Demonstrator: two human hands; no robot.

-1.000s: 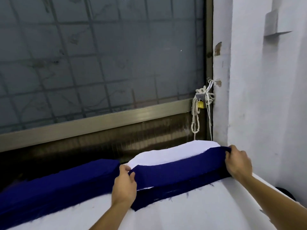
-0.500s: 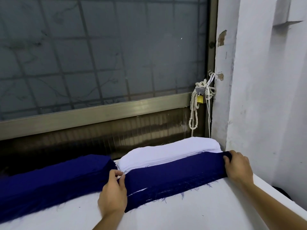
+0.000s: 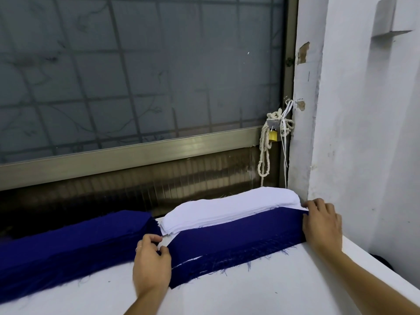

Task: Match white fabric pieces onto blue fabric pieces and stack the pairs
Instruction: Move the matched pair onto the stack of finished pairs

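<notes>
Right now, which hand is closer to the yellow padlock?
Right. The right hand holds the end of the blue strip, below the padlock and slightly right of it. The left hand pinches a white piece much farther down and left.

Only one view exists, from the person's head. It looks forward and a little down over the white desk (image 3: 250, 296) toward the window (image 3: 136, 76) behind, with a wall (image 3: 363, 133) at the right. It is near: the left grip (image 3: 151, 262) and right grip (image 3: 322, 226) reach the blue fabric (image 3: 238, 237) at mid-frame.
</notes>
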